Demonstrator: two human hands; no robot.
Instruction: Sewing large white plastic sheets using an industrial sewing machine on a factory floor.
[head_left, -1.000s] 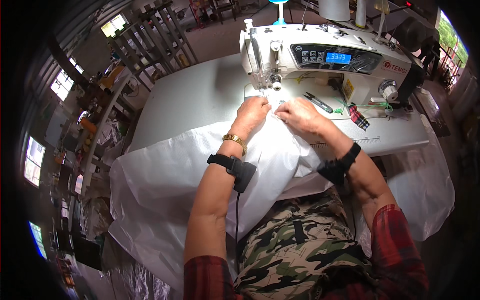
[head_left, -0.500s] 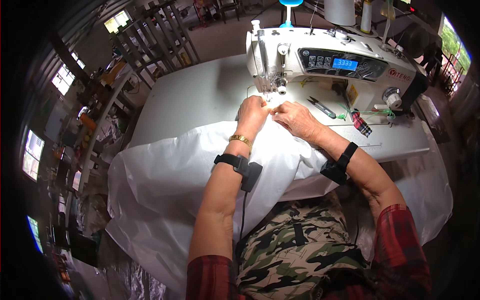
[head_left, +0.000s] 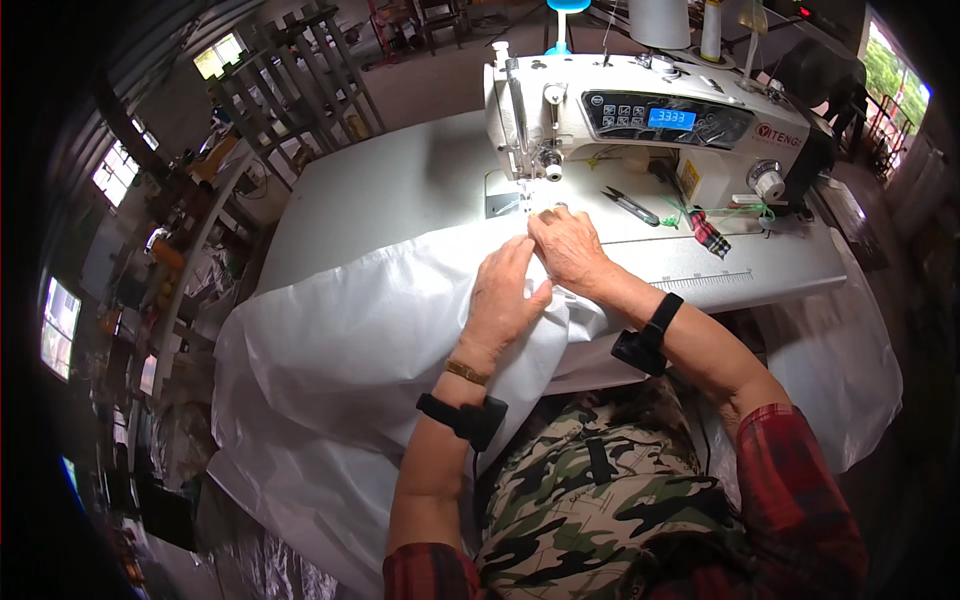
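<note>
A sheet of thin white material (head_left: pixel 340 320) spreads over the front of the table and hangs down over my lap. Its upper edge lies just before the needle area of a white sewing machine (head_left: pixel 520 140). My right hand (head_left: pixel 572 250) is closed on the sheet near the presser foot, its fingertips bent down and partly hidden. Lower and to the left, my left hand (head_left: pixel 500 298) rests on the sheet, fingers stretched forward and thumb apart. Bright lamp light falls on the metal needle plate (head_left: pixel 503 204).
Right of the needle, thread snips (head_left: pixel 632 207) lie on the machine bed by a plaid cloth scrap (head_left: pixel 710 236) and green thread. Thread cones (head_left: pixel 660 22) stand behind the machine. A wooden rack (head_left: pixel 290 90) is at the back left. Clear plastic sheeting (head_left: pixel 840 350) hangs at the right.
My left hand has drawn back from the needle toward me, and its thumb has spread. My right hand has shifted slightly left. The needle plate is now uncovered on its left.
</note>
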